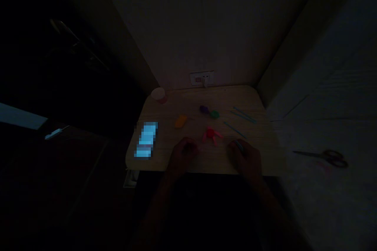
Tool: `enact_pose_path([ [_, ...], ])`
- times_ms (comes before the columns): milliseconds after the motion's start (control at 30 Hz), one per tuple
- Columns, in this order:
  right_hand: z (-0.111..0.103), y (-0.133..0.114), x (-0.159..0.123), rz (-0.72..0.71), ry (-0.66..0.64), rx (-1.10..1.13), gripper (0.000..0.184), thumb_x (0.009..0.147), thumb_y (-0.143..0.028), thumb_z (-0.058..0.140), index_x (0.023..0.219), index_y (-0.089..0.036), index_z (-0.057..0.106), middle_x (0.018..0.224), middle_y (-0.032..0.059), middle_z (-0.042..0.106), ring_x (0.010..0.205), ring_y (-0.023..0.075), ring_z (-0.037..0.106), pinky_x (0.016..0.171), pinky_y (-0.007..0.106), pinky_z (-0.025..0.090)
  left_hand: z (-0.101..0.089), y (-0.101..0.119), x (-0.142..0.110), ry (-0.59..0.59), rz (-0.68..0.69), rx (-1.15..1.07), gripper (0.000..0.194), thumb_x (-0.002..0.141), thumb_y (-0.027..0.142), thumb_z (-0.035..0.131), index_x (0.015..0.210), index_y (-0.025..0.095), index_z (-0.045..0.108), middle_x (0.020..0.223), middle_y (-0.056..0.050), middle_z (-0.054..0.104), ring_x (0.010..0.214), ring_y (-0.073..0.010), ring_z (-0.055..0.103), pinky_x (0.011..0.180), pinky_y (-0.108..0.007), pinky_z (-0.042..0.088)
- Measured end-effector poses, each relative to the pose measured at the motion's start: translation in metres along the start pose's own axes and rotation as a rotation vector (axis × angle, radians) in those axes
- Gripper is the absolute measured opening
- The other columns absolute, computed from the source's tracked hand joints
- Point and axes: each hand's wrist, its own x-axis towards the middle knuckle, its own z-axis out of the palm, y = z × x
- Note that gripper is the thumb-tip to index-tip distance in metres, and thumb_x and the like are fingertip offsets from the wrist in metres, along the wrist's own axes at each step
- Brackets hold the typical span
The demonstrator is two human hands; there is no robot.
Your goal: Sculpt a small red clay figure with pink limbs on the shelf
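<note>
In dim light, my left hand point(183, 153) is closed above the front of the small wooden table point(165, 162). A reddish bit shows at its fingertips, too dark to make out. To its right, my right hand point(246, 157) is closed around a thin blue stick point(239, 146). Between and just beyond the hands lies a red clay-like lump point(210, 133) with several pink pieces spreading from it. Farther back are an orange lump point(180, 121), a purple lump point(204, 109) and a green lump point(215, 114). Other thin blue sticks point(235, 130) lie on the right side.
A lit phone point(146, 139), pixelated, lies at the table's left. A pale cup point(159, 95) stands at the back left corner. Behind the table, a wall socket point(202, 78) holds a plug. Scissors point(326, 157) rest on the pale surface to the right.
</note>
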Motion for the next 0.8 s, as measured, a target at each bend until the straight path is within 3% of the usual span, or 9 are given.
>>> enact_pose_path([
  [167,0.001,0.001,0.001,0.009,-0.016,0.013,0.035,0.092,-0.048,0.058,0.074,-0.020,0.071,0.059,0.0002,0.064,0.053,0.0166,0.056,0.051,0.026,0.039,0.000,0.002,0.008,-0.059,0.111,0.074,0.021,0.098,0.036,0.060,0.102,0.023,0.075,0.100,-0.005,0.068,0.096,-0.0211,0.063,0.090,-0.035,0.051],
  [400,0.003,0.004,0.001,0.008,0.013,-0.023,0.035,0.092,-0.048,0.057,0.077,-0.020,0.073,0.062,0.0009,0.066,0.055,0.0170,0.058,0.054,0.027,0.041,-0.002,-0.004,0.011,-0.089,0.234,0.054,0.014,0.094,0.030,0.066,0.096,0.022,0.077,0.097,-0.007,0.070,0.092,-0.0208,0.065,0.088,-0.036,0.052],
  [500,0.003,0.006,0.001,0.021,0.022,-0.042,0.036,0.091,-0.050,0.059,0.080,-0.019,0.074,0.064,0.0015,0.068,0.057,0.0177,0.060,0.055,0.027,0.042,-0.005,-0.008,0.009,-0.043,0.183,-0.021,0.011,0.086,0.031,0.075,0.086,0.020,0.076,0.091,-0.005,0.072,0.087,-0.0193,0.067,0.082,-0.032,0.054],
  [633,0.004,0.005,0.001,0.053,0.048,-0.062,0.039,0.088,-0.053,0.060,0.078,-0.019,0.074,0.062,0.0017,0.068,0.055,0.0181,0.059,0.054,0.028,0.042,-0.011,-0.010,0.007,-0.008,0.035,-0.177,0.021,0.072,0.035,0.084,0.075,0.018,0.073,0.080,-0.004,0.073,0.078,-0.0176,0.067,0.075,-0.029,0.054],
  [800,0.004,0.004,0.000,0.047,0.078,-0.086,0.039,0.088,-0.053,0.060,0.079,-0.018,0.075,0.064,0.0029,0.070,0.057,0.0194,0.060,0.056,0.029,0.043,-0.015,-0.010,0.007,0.017,-0.018,-0.300,0.023,0.070,0.038,0.084,0.065,0.018,0.071,0.074,-0.003,0.072,0.073,-0.0171,0.066,0.071,-0.028,0.053],
])
